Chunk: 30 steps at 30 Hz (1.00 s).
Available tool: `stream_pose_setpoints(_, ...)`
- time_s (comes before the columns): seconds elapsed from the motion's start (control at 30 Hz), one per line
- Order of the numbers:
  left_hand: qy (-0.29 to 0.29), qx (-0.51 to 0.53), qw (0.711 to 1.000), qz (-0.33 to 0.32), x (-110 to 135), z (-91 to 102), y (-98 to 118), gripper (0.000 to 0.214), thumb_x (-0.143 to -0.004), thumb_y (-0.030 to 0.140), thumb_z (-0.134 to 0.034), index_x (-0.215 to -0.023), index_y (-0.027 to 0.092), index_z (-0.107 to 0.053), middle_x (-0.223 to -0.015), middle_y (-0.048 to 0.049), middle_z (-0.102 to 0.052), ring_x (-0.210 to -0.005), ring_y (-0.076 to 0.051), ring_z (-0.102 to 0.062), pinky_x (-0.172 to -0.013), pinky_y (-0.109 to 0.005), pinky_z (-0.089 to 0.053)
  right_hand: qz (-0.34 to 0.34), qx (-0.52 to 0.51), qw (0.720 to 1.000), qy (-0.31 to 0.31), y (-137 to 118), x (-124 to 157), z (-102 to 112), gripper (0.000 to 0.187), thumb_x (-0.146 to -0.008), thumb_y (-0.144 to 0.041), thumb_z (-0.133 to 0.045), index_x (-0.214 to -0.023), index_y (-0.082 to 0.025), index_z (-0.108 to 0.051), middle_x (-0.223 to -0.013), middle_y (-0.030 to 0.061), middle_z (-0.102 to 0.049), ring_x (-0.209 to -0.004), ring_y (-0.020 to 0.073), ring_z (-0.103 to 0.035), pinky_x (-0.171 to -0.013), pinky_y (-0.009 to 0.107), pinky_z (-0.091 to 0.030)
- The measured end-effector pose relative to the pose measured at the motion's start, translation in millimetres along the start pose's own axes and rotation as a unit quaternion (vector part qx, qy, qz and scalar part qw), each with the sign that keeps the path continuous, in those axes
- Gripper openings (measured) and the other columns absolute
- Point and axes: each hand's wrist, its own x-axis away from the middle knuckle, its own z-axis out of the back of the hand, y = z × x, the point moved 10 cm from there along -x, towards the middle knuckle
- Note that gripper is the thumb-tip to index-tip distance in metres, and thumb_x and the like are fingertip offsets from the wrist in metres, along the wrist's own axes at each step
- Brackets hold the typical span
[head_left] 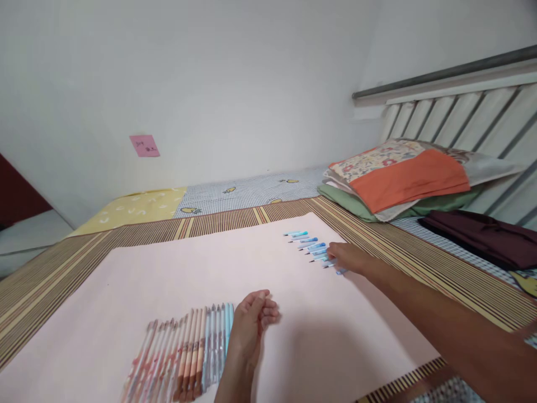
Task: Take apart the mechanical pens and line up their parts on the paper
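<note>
Several small pointed pens or pencils with blue ends (308, 240) lie in a slanting row on the pale pink sheet (176, 268). At the near end of that row, my right hand (344, 256) reaches down with its fingers closed on a blue-and-white pen, whose end they partly cover. My left hand (254, 322) rests loosely half-curled, palm turned inward, with nothing visible in it. Just left of it, pens (191, 347) lie side by side in a dense row, grading from pink-red through orange-brown to clear and light blue. My left forearm hides some lower ends.
A striped mat (226, 220) lies under the sheet on a bed. Folded pillows or covers (411, 184), one orange, are stacked at the right against a white slatted headboard (465, 117). Dark maroon cloth (482, 235) lies nearby. A pink note (145, 145) sticks to the wall.
</note>
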Motion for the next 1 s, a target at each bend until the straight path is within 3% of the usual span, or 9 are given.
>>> stream_pose_setpoints(0.37, -0.004, 0.004, 1.000, -0.007, 0.0, -0.5, 2.5, 0.027, -0.075, 0.027, -0.080, -0.090, 0.008, -0.068, -0.068, -0.0084, -0.072, -0.055, -0.013, -0.066, -0.053, -0.021, -0.052, -0.040, -0.062, 0.995, 0.068, 21.0, 28.5, 14.7, 0.016, -0.078, -0.008, -0.053, -0.074, -0.020, -0.064, -0.084, 0.0042, -0.067, -0.076, 0.0173, -0.059, -0.062, 0.026, -0.030)
stream_pose_setpoints(0.63, -0.006, 0.002, 1.000, -0.002, -1.6, 1.1, 0.1, 0.026, -0.075, 0.026, -0.080, -0.090, 0.009, -0.068, -0.070, -0.0082, -0.073, -0.055, -0.012, -0.066, -0.054, -0.021, -0.053, -0.060, -0.175, 0.979, 0.086, 26.4, 64.9, -6.7, 0.012, -0.075, -0.023, -0.058, -0.064, -0.022, -0.054, -0.067, -0.0007, -0.062, -0.065, 0.0165, -0.055, -0.059, 0.027, -0.032)
stream_pose_setpoints(0.8, 0.001, 0.004, 1.000, -0.001, -1.6, 1.2, 0.9, 0.027, -0.072, 0.026, -0.083, -0.089, 0.009, -0.069, -0.068, -0.0073, -0.073, -0.055, -0.012, -0.065, -0.053, -0.021, -0.052, -0.117, -0.198, 0.966, 0.116, 32.5, 67.0, -18.4, 0.008, -0.075, -0.025, -0.060, -0.074, -0.023, -0.052, -0.067, -0.0019, -0.062, -0.063, 0.0166, -0.055, -0.059, 0.027, -0.031)
stream_pose_setpoints(1.0, -0.013, -0.001, 1.000, -0.002, -4.5, 3.3, -3.4, 0.029, -0.073, 0.030, -0.082, -0.089, 0.010, -0.069, -0.069, -0.0077, -0.073, -0.056, -0.014, -0.066, -0.054, -0.022, -0.053, -0.114, -0.209, 0.961, 0.140, 33.2, 58.9, -21.8, 0.011, -0.076, -0.028, -0.061, -0.074, -0.024, -0.050, -0.066, -0.0029, -0.059, -0.061, 0.0162, -0.053, -0.058, 0.027, -0.031)
